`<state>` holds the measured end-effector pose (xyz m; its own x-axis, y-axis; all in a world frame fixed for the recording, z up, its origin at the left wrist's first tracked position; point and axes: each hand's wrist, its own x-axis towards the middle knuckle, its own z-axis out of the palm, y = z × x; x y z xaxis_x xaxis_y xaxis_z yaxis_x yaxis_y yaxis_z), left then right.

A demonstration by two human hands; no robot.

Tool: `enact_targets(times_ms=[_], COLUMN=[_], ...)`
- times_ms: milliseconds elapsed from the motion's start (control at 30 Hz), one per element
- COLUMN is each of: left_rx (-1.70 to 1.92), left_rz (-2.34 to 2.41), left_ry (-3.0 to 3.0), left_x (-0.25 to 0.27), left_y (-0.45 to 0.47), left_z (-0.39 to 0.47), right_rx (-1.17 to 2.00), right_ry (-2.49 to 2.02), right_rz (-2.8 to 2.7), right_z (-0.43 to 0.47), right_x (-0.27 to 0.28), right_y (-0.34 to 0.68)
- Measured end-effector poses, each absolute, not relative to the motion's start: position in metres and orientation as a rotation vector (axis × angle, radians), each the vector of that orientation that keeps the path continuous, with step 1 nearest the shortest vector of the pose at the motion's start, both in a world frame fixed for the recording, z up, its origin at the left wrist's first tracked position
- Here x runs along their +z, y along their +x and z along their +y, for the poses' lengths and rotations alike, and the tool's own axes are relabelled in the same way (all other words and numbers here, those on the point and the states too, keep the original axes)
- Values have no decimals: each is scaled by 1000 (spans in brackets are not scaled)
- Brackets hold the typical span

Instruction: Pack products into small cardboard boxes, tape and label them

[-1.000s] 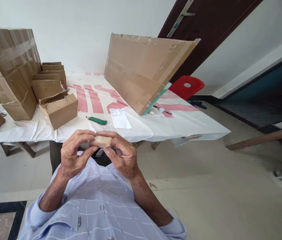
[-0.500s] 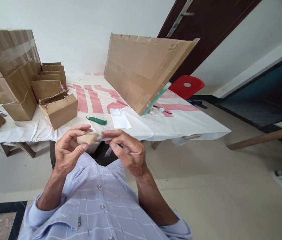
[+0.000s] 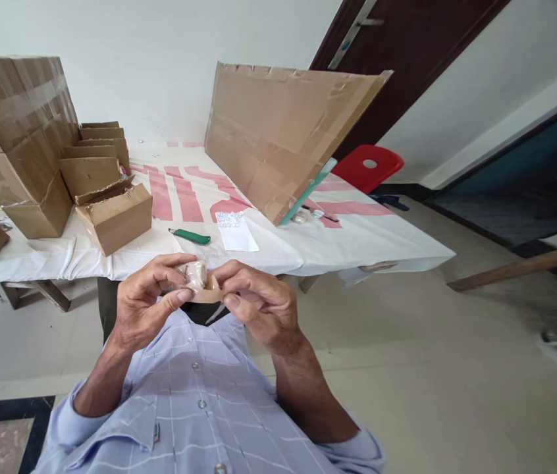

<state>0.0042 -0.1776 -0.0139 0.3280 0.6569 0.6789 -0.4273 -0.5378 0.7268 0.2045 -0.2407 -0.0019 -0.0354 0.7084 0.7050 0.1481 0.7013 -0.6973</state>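
Observation:
My left hand grips a small packet wrapped in clear, shiny plastic, thumb below and fingers behind it. A tan strip, like packing tape, runs along the packet's lower edge toward the right. Its right end is pinched between the thumb and forefinger of my right hand. What lies inside the plastic is too blurred to make out. Just beyond my hands, a green utility knife rests on the table beside a white sheet of paper with small round marks.
An opened cardboard box stands at the left front of the cloth-covered table, before stacked taped cartons. A large cardboard panel leans at the back right. Beyond it is a red chair.
The tan piece was bunched in my left hand; now it stretches between both hands and the clear plastic shows above it. My right hand has closed in on its end.

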Motion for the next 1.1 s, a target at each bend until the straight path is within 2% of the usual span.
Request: enact_targets(times_ms=[200, 433, 767, 1100], left_rx=[1223, 1242, 1491, 1560], left_rz=[340, 375, 418, 401], left_ry=[1514, 1490, 1844, 2007], left_x=[-14, -17, -14, -16], left_y=[5, 5, 7, 6], left_z=[-176, -174, -181, -179], right_rx=[487, 464, 525, 566], right_ry=[-751, -786, -715, -757], right_rz=[-1603, -1566, -1496, -1526], right_z=[-240, -242, -246, -249], right_x=[2, 0, 0, -1], right_y=[208, 208, 199, 203])
